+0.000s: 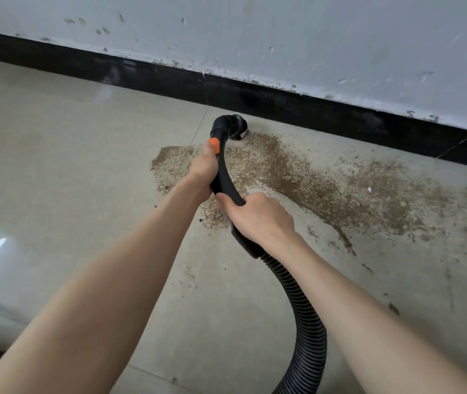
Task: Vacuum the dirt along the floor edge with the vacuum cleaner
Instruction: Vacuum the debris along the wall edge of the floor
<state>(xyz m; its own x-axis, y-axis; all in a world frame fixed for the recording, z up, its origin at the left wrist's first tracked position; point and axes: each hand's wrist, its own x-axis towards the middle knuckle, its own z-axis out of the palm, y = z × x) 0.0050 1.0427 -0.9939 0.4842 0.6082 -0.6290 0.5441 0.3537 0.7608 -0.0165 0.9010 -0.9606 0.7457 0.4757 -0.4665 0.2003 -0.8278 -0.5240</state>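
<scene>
Left hand [202,169]: wrapped round the stiff black wand [222,172], just below its orange button.
Right hand [258,216]: gripping where the wand meets the hose [309,317].
Nozzle [233,127]: on the floor by the baseboard [283,105], at the dirt [297,177].
Handling: light, rigid up front; the hose probably drags.

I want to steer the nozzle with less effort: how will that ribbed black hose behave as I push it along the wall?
The ribbed hose probably flexes easily: it already curves in a loop behind the right hand. It may drag through the dirt. The smooth curved handle, gripped by the left hand, looks rigid.
</scene>
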